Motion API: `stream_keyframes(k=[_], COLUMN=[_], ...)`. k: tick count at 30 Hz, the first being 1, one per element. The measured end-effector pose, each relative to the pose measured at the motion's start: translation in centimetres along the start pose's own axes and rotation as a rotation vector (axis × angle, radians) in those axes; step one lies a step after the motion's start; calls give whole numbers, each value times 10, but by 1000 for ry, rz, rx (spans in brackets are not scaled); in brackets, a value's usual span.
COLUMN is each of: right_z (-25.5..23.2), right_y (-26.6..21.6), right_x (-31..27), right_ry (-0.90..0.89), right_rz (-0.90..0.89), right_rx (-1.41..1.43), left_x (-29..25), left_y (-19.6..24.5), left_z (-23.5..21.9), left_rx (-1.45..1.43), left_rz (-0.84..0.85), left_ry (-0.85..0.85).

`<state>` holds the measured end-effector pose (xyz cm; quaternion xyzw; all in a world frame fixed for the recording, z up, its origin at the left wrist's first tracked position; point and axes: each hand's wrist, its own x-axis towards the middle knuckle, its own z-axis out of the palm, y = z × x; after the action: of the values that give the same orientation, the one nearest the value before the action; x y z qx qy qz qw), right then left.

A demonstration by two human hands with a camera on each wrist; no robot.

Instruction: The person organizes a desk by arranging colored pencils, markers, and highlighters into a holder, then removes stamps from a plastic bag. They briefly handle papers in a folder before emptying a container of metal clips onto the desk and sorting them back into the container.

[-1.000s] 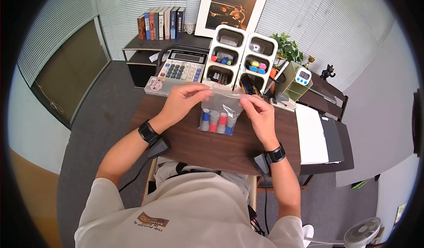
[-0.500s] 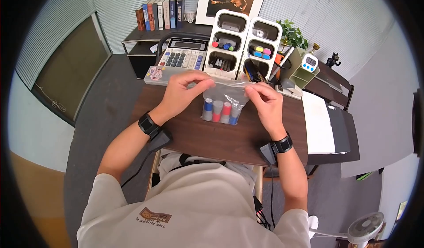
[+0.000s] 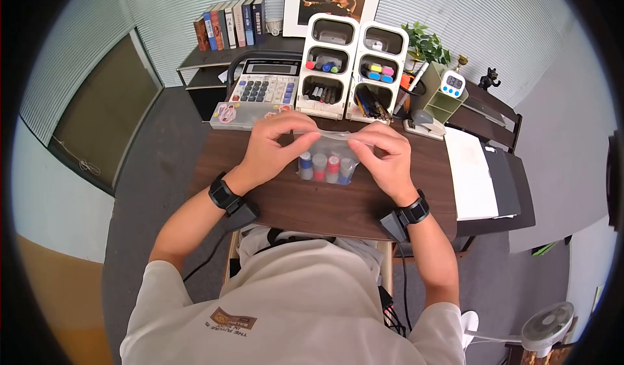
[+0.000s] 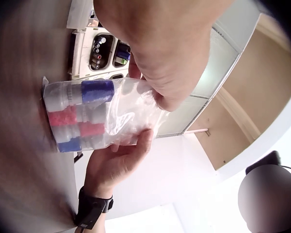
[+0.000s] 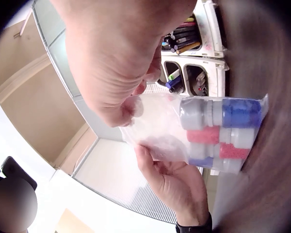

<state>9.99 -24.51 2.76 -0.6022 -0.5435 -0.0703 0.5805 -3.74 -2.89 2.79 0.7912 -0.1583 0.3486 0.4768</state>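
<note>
A clear zip bag (image 3: 333,146) hangs upright between both hands, its bottom close over the brown desk. Several small grey bottles with blue or red bands (image 4: 98,91) stand side by side inside it. My left hand (image 3: 276,144) pinches the bag's top edge near the left corner between thumb and fingers. At the opposite corner my right hand (image 3: 388,160) pinches the same edge. Between the two thumbs the top edge bows a little. In the right wrist view the bottles (image 5: 241,113) show through the plastic, near the desk surface.
Behind the bag stand two white organizers (image 3: 348,108) with pens and markers. A calculator (image 3: 266,82) and a translucent pencil case (image 3: 244,115) lie to their left. On the right are a stapler (image 3: 424,126), a white timer (image 3: 453,83) and white paper (image 3: 473,176).
My hands have come closer together along the bag's top edge. The bag looks shorter and more upright in the head view, and its mouth bows more.
</note>
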Motion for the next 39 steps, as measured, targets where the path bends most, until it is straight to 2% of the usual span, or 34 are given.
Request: stream_keyframes(k=[3,8,32,36,39], right_z=[1,7,15,14,12], right_y=[-1,-12,-15,-16,-14], right_x=[0,0,-3,-3,-1], right_ry=[-20,-69,-36,-32,-38], right_rz=[-12,-57,-145,-136,-149], right_rx=[16,0,8,-8,-20], left_x=[-1,-4,-4,-5,-4], left_y=[0,2,7,7,9], left_z=[4,9,14,13,12], left_rx=[-67,7,-6,11,-9], left_rz=[-2,62,174,169,103], left_ry=[-6,-33,-20,-34,-40])
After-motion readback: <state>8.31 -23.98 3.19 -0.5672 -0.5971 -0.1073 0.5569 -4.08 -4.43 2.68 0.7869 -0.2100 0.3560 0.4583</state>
